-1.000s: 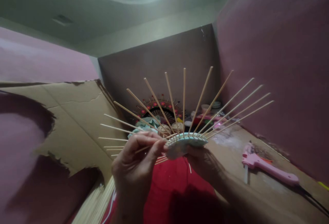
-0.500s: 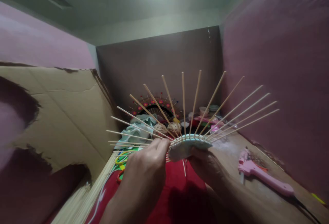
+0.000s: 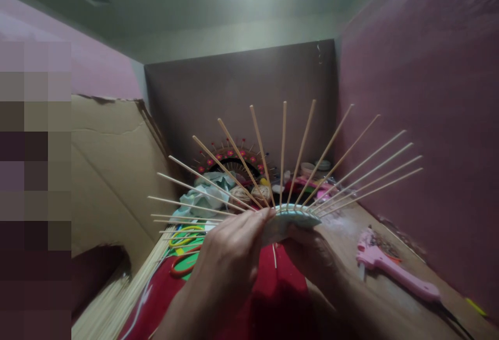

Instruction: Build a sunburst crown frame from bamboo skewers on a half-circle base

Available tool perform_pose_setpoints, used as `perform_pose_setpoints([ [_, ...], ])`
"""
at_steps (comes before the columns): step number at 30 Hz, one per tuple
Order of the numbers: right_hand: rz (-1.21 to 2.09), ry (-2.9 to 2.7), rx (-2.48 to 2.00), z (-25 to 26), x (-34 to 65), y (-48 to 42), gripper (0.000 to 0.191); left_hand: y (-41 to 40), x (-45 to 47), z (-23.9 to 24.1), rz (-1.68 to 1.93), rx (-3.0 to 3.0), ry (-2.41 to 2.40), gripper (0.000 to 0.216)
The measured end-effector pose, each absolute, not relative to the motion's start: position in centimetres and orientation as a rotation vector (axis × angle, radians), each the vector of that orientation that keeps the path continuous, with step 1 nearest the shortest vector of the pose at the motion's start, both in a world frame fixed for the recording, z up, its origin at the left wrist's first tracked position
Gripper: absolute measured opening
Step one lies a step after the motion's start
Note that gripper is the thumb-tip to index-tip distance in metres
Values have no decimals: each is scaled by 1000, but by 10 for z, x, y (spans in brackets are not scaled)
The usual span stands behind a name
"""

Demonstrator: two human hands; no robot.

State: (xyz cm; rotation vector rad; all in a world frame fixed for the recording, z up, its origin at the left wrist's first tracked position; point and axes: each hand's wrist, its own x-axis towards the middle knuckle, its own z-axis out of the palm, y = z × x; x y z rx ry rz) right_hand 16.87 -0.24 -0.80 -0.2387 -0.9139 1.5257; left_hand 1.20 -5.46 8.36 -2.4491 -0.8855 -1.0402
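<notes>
In front of me I hold up a pale round disc (image 3: 296, 220) with several thin wooden sticks (image 3: 283, 153) fanning out of its rim. My right hand (image 3: 312, 254) grips the disc from below, fingers closed on its underside. Over the disc's left edge lies my left hand (image 3: 234, 251), its fingers pressed together against the disc where the sticks meet it. A red cloth (image 3: 273, 298) lies beneath both hands.
A pink glue gun (image 3: 393, 272) lies on the wooden surface at right, near the pink wall. A torn cardboard sheet (image 3: 113, 173) leans at left. Scissors (image 3: 187, 257), a bundle of sticks (image 3: 117, 303), yarn balls (image 3: 259, 193) and a red-beaded fan piece (image 3: 234, 158) sit behind.
My left hand went from pinching a single stick to pressing over the disc's left edge. The view shifted, showing the scissors and more of the floor clutter.
</notes>
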Motion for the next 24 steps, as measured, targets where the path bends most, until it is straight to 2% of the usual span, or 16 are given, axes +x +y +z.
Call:
perform_pose_setpoints([
  [6, 1572, -951, -159, -3, 168, -7, 23, -51, 8, 80, -1052, -2483, -917, 35],
  [15, 1571, -942, -196, -8, 168, -4, 20, -62, 14, 80, -1127, -2325, -1068, 15],
  [24, 1446, -1054, -280, -17, 170, 2, 18, -56, 19, 70, -1037, -2206, -979, 27],
])
